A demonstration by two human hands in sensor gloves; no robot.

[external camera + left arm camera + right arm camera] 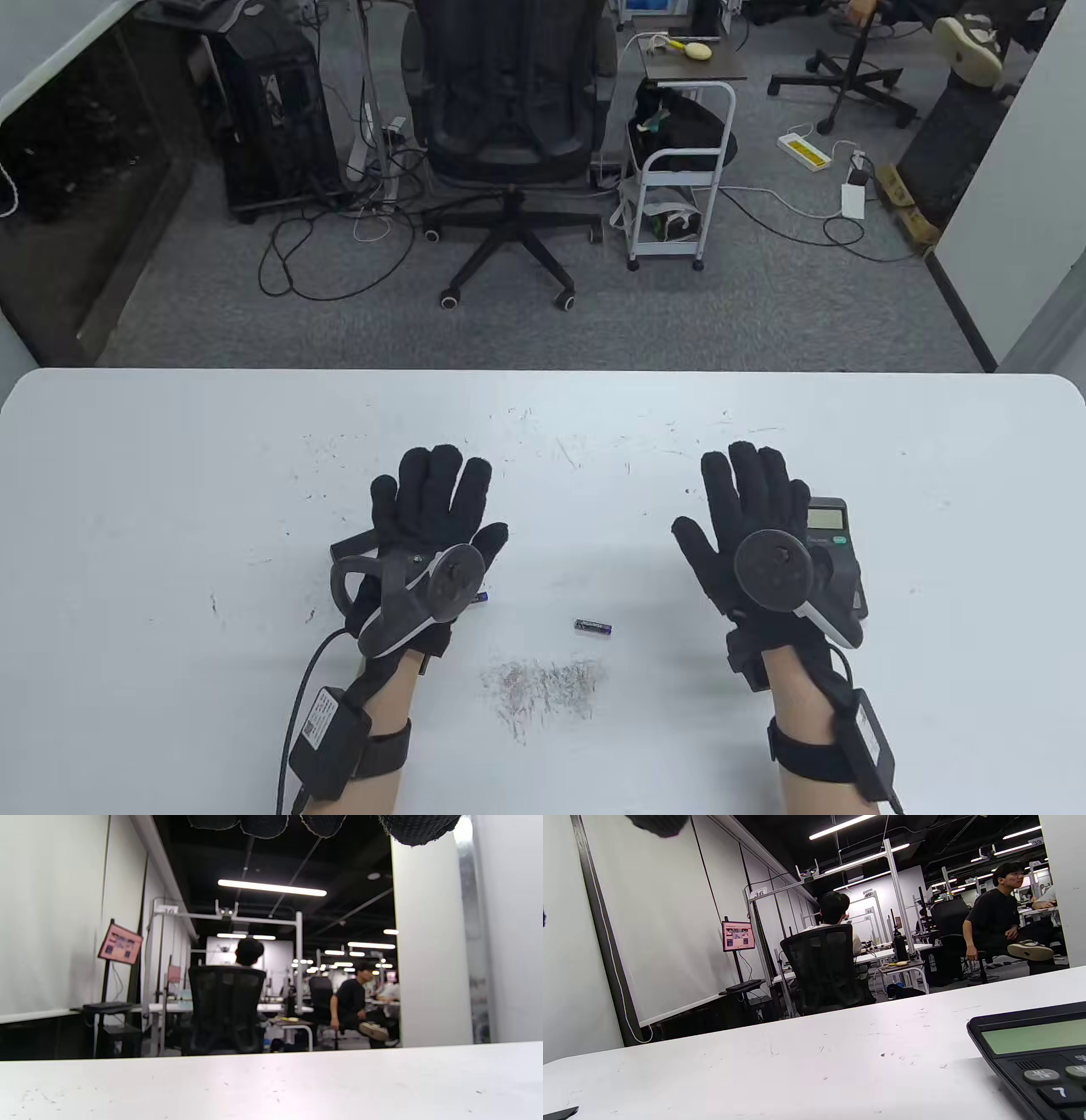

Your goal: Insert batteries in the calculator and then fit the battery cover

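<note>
A black calculator point(830, 531) lies face up on the white table point(170, 475), just right of my right hand and partly hidden by its tracker. Its display and keys show in the right wrist view point(1035, 1056). One battery point(594, 627) lies loose between my hands. The blue end of a second battery point(482, 598) pokes out beside my left hand's tracker. A flat dark piece point(352, 542), perhaps the battery cover, sticks out from under my left hand. My left hand point(433, 501) and right hand point(747, 509) are both flat, palm down, fingers spread, holding nothing.
A patch of grey scratches point(543, 683) marks the table near its front edge. Beyond the far edge stand an office chair point(507, 127) and a small white cart point(679, 170). The left wrist view shows only fingertips point(263, 823) and bare table point(271, 1086).
</note>
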